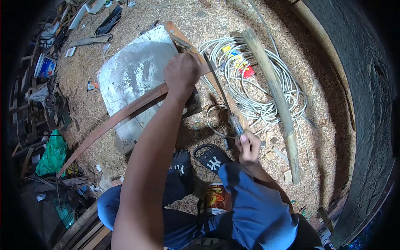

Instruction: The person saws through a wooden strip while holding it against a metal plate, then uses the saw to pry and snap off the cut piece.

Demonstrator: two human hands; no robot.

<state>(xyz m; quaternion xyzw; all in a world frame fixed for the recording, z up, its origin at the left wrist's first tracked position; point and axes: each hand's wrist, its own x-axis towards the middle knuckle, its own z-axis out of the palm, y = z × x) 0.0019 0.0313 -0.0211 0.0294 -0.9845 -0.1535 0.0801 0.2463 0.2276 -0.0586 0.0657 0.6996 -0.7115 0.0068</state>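
My left hand point(182, 74) is closed around a long, curved reddish-brown wooden strip point(125, 111) near its upper end, over a scuffed metal-topped board point(133, 66). The strip's other end reaches down to the lower left. My right hand point(248, 146) grips the handle of a thin, dark saw point(225, 99), whose blade points up and away, beside the strip's end. Under the blade runs a flat brown wooden piece point(216, 85), slanting from the board's top edge toward my right hand. The exact contact between blade and wood is unclear.
Coiled pale cable point(262, 109) and a long wooden pole point(273, 83) lie right on wood shavings. A green bag point(53, 153) and scrap are left. My slippered feet point(211, 158) and a reddish bucket point(217, 198) are below. A dark curved surface point(362, 104) stands far right.
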